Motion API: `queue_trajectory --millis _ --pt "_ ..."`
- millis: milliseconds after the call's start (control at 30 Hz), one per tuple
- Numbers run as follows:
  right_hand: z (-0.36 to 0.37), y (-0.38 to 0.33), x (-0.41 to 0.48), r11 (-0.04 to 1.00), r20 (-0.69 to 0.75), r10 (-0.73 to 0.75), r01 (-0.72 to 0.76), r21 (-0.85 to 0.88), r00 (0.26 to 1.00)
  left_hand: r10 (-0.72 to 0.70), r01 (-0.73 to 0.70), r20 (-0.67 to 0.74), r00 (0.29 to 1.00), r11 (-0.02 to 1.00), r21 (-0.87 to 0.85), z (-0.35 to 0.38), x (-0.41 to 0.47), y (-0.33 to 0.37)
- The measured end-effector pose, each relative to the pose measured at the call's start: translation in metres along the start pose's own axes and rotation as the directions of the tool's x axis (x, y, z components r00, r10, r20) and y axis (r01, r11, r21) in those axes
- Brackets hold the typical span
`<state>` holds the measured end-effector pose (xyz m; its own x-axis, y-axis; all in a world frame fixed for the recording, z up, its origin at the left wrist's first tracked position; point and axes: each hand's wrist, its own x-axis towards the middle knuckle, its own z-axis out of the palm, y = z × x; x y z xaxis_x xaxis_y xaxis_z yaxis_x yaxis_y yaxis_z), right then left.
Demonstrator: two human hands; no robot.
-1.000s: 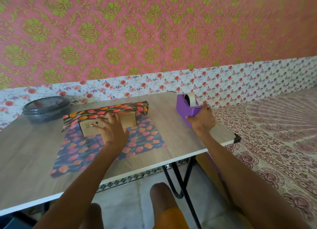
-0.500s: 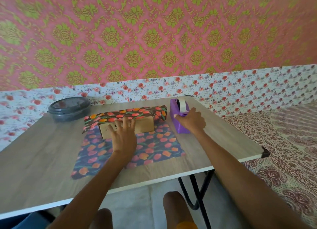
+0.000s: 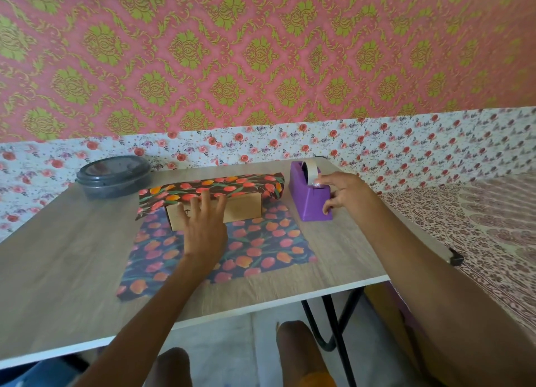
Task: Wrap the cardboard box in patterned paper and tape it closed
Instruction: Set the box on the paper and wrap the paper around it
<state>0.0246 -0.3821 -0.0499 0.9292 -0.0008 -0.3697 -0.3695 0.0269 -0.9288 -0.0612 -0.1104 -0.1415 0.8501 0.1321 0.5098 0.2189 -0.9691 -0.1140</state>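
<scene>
Cardboard box (image 3: 240, 211), left of the tape dispenser (image 3: 310, 204), looks light and stiff; pin the thin patterned paper (image 3: 255, 241) on top. Left hand (image 3: 204, 227) presses there, fingers spread; right hand (image 3: 346, 193), loose-fingered, touches the tape (image 3: 311, 170).

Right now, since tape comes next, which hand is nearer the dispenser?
Right. The right hand touches the dispenser; the left hand lies flat on the box, left of it.
</scene>
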Motion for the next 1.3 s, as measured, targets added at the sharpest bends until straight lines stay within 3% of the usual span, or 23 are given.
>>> queue_trajectory --millis 200,367,800,1033,1300 --pt "0.000 0.007 0.008 0.995 -0.013 -0.083 0.084 0.056 0.996 -0.008 0.007 -0.015 1.000 1.000 -0.018 -0.001 -0.002 0.001" --pt "-0.003 0.025 0.008 0.967 -0.105 -0.088 0.111 0.230 0.991 -0.011 0.011 -0.028 1.000 1.000 -0.017 0.002 -0.002 0.002" --pt "0.005 0.051 0.009 0.905 -0.188 -0.119 0.185 0.383 0.975 -0.003 0.002 -0.024 1.000 1.000 -0.006 0.000 -0.003 0.002" --pt "0.002 0.061 0.008 0.900 -0.210 -0.148 0.219 0.377 0.966 0.003 -0.003 -0.018 1.000 1.000 -0.014 0.004 0.000 0.000" --pt "-0.003 0.079 0.026 0.953 -0.401 -0.199 0.273 0.135 0.894 0.014 -0.014 -0.015 1.000 1.000 -0.017 0.007 0.001 -0.002"
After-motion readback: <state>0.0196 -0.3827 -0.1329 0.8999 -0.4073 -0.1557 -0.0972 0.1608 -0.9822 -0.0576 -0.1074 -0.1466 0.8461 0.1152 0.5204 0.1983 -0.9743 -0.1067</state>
